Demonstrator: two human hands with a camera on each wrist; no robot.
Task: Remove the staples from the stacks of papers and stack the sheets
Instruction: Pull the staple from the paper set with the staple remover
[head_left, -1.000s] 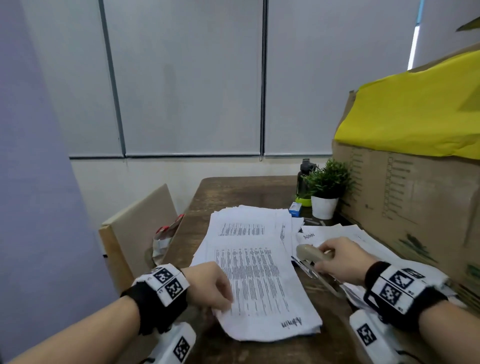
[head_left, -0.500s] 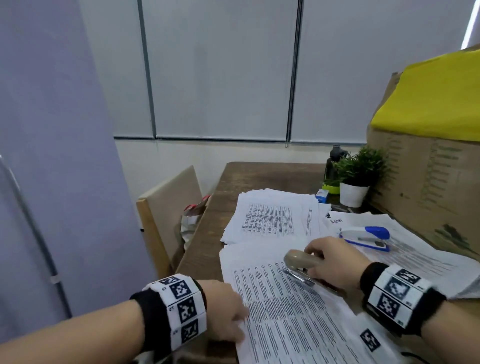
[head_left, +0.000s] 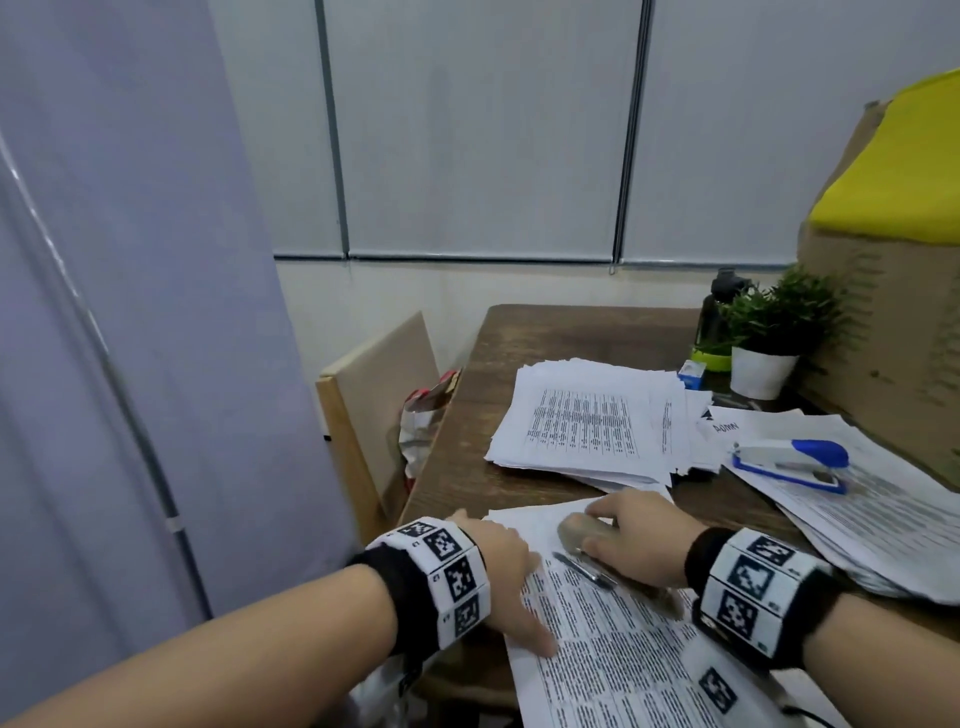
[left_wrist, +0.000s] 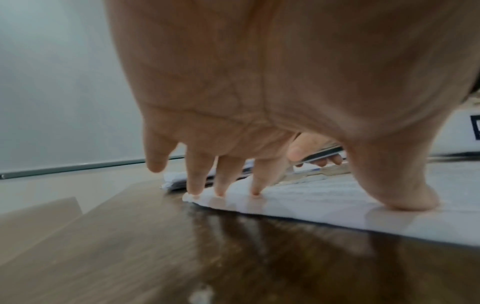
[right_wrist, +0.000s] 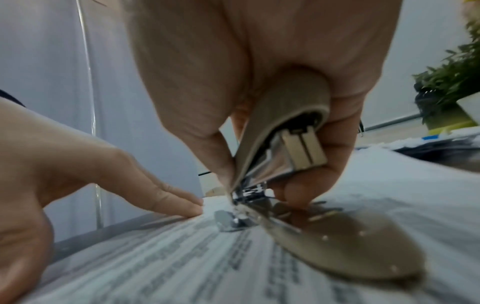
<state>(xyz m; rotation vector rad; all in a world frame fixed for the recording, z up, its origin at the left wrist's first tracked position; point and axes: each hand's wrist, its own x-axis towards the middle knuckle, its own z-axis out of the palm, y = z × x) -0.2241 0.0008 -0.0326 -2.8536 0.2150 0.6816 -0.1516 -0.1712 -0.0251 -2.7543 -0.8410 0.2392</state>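
The papers (head_left: 623, 660) lie at the lower centre of the head view, on the near edge of the table (head_left: 545, 332). My left hand (head_left: 498, 566) presses their corner with spread, straight fingers (left_wrist: 194, 185). My right hand (head_left: 639, 540) grips the beige stapler (right_wrist: 280, 131), its metal tip touching the top sheet. A second pile (head_left: 592, 421) lies above, a blue stapler (head_left: 789, 462) at the right, a plant (head_left: 774, 332) behind.
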